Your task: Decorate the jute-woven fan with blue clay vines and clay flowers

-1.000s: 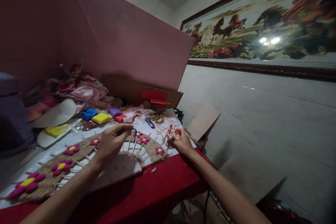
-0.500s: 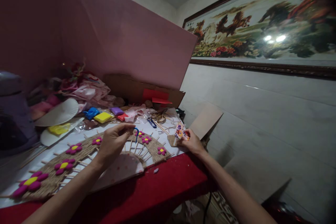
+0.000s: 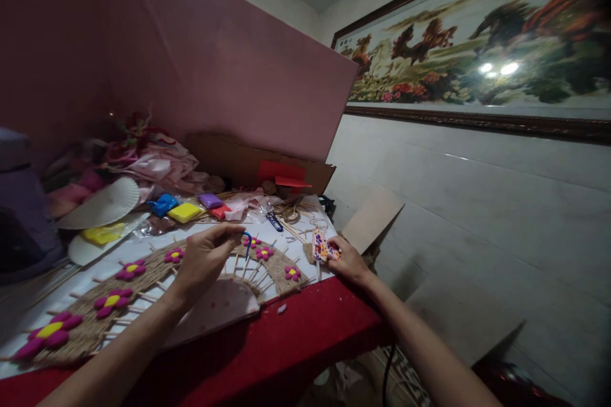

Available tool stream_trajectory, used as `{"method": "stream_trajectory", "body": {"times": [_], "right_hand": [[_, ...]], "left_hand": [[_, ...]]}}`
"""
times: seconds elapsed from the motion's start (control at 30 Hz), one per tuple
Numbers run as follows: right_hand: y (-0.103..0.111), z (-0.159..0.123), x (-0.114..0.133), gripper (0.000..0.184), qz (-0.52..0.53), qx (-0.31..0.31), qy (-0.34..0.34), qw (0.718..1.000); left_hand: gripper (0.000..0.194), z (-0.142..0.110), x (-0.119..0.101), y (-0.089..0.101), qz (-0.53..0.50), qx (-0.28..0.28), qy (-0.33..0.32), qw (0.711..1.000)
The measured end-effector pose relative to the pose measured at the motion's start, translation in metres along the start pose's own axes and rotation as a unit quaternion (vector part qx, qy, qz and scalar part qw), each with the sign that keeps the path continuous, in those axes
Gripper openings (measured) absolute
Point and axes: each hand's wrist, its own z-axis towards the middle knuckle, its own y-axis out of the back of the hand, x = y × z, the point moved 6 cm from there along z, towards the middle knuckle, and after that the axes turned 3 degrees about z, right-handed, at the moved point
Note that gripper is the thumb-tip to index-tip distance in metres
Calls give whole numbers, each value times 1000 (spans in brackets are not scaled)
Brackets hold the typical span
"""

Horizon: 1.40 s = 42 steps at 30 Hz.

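Observation:
My left hand (image 3: 210, 257) is raised over the woven fan, its fingertips pinching a thin blue clay strip (image 3: 248, 245) that bends and hangs down. Below lies the fan-shaped twine weaving (image 3: 157, 280) on wooden sticks, with magenta flowers (image 3: 113, 301) with yellow centres along its band. A pale spotted panel (image 3: 219, 305) fills its inner curve. At the table's right edge my right hand (image 3: 351, 261) is closed around a glue gun (image 3: 322, 247) with a colourful pattern on white. A whitish stick-like piece shows just below it; the fingers cover its handle.
Blue (image 3: 163, 205), yellow (image 3: 185, 212) and purple clay packs (image 3: 210, 201) lie behind the fan. Nearby are a dark blue cutter (image 3: 274, 221), paper plates (image 3: 102, 206) and a cardboard sheet (image 3: 372, 219). A red cloth (image 3: 286, 343) covers the table front; a black cord (image 3: 387, 375) hangs below.
The glue gun has turned in my right hand, showing more of its patterned side. My left hand keeps the blue strip over the fan. The view has shifted slightly.

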Motion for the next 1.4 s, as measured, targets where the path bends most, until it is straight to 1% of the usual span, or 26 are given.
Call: {"method": "stream_trajectory", "body": {"times": [0.07, 0.13, 0.27, 0.33, 0.47, 0.53, 0.6, 0.67, 0.7, 0.73, 0.77, 0.8, 0.83, 0.87, 0.93, 1.0, 1.07, 1.1, 1.17, 1.23, 1.27, 1.33, 1.4], "right_hand": [[1, 4, -10, 29, -17, -15, -38, 999], [3, 5, -18, 32, -28, -28, -56, 998], [10, 2, -23, 32, -21, -33, -33, 999], [11, -1, -21, 33, -10, -12, -25, 1000], [9, -8, -15, 39, 23, 74, -25, 997], [11, -10, -13, 47, 50, 111, -32, 992], [15, -12, -13, 59, 81, 141, -50, 986], [22, -13, -13, 65, 96, 145, -74, 982], [27, -12, -12, 63, 95, 127, -82, 984], [32, -11, -7, 57, 91, 95, -85, 988], [37, -10, 0, 49, 88, 51, -82, 991], [42, -9, 12, 40, 90, 4, -72, 993], [43, -8, 25, 32, 110, -28, -63, 991], [41, -7, 41, 29, 147, -47, -57, 986], [33, -6, 77, 29, 220, -44, -27, 974], [21, -5, 113, 27, 258, -15, 6, 966], [8, -5, 139, 29, 288, 29, 10, 957], [2, -4, 147, 36, 305, 39, 0, 952], [-5, -3, 157, 45, 328, 32, -10, 944], [-10, 0, 161, 42, 353, 23, -12, 935], [-13, 2, 161, 39, 371, 30, -19, 928], [-17, 4, 159, 40, 416, 49, -36, 907], [-16, 5, 156, 44, 450, 62, -47, 890]], "left_hand": [[29, 0, -1, 1, -2, -4, 4, 1000], [29, -1, -1, 1, -4, -4, 2, 1000], [28, -1, -2, 0, -5, 4, -5, 1000], [27, -1, -2, -1, -2, 6, -8, 1000], [26, -1, -3, 0, 6, 6, -18, 1000], [25, -1, -4, 0, 12, 5, -24, 1000], [24, -2, -4, 0, 15, 4, -26, 1000], [24, -2, -4, 0, 12, 2, -24, 1000], [24, -2, -4, 0, 6, 3, -22, 1000], [24, -2, -4, -1, -3, 4, -19, 1000], [25, -1, -5, -2, -13, 7, -15, 1000], [26, -1, -5, -3, -23, 9, -11, 1000], [26, -1, -6, -5, -33, 12, -5, 999], [27, 0, -7, -6, -40, 13, 1, 999], [28, 1, -12, -8, -45, 16, 7, 999], [27, 2, -20, -12, -41, 26, -3, 999], [25, 3, -30, -17, -38, 45, -23, 998], [24, 3, -35, -21, -41, 58, -32, 997], [23, 4, -43, -28, -54, 86, -38, 994], [23, 6, -49, -36, -64, 116, -34, 991], [23, 8, -50, -40, -66, 131, -30, 989], [29, 11, -51, -49, -70, 167, -14, 983], [38, 15, -51, -56, -77, 205, 16, 976]]}}
